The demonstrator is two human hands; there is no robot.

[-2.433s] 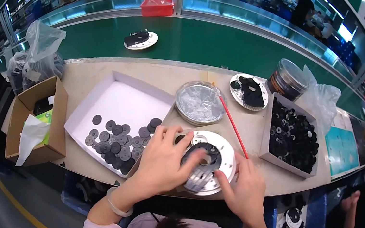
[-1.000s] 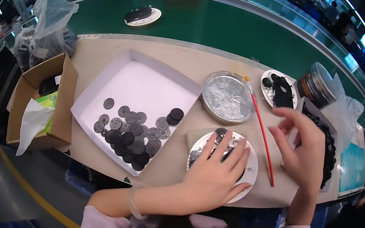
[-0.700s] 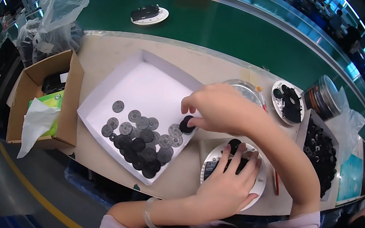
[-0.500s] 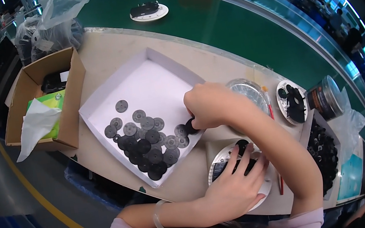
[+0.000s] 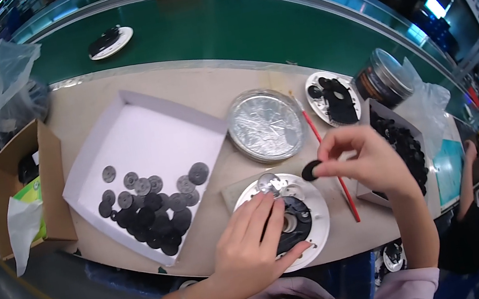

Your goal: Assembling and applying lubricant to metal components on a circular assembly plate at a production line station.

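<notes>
Small black disc (image 5: 311,169) pinched in right hand (image 5: 364,159) fingertips, just above right rim of round white fixture (image 5: 318,212); left hand (image 5: 251,250) lies open, fingers spread flat on fixture, gripping nothing; white tray (image 5: 147,134) of discs left

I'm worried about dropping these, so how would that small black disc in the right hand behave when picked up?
The black disc is probably light: two fingers of the right hand pinch it. It looks thin and stiff, keeping its shape. Being round, it may roll if dropped on edge.
</notes>
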